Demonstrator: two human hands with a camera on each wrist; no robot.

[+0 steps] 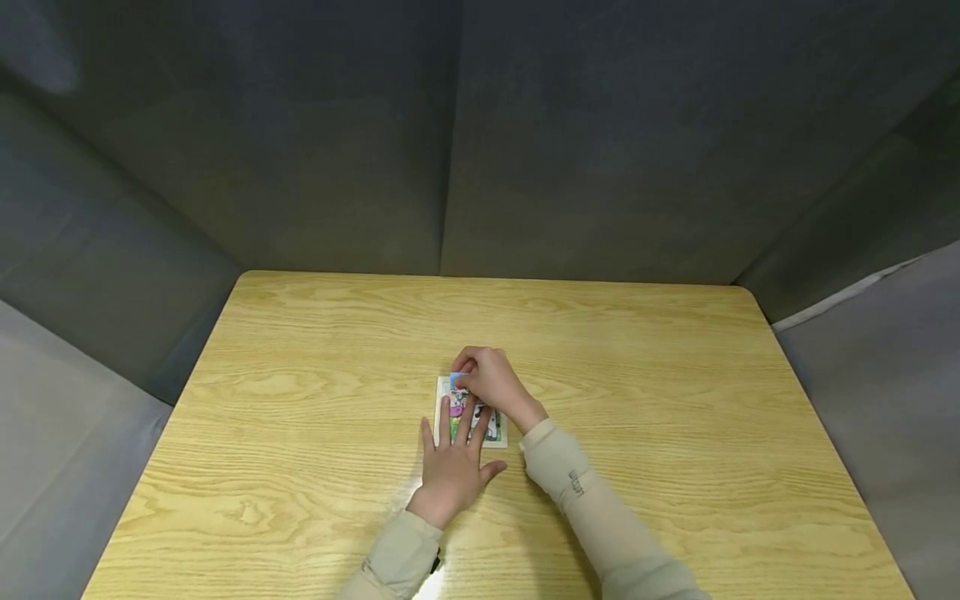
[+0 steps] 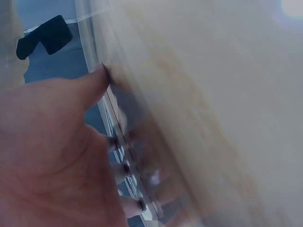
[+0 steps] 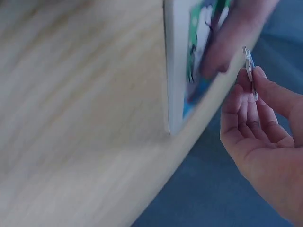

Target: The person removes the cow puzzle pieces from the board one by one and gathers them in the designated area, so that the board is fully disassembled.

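A small jigsaw puzzle with colourful cartoon animals lies in a white-rimmed tray (image 1: 440, 417) at the middle of the table. My left hand (image 1: 452, 477) lies with straight, spread fingers across the picture, its thumb out to the right past the tray's lower corner. At the tray's upper edge, my right hand (image 1: 492, 382) pinches a thin puzzle piece (image 3: 250, 68) between thumb and fingers. The right wrist view shows this piece edge-on, raised off the tray (image 3: 175, 90). Part of the puzzle picture is hidden under both hands.
The wood-grain table (image 1: 645, 358) stretches out around the tray on all sides. Dark grey cloth panels (image 1: 585, 150) stand behind its far edge, with more cloth on the left and right.
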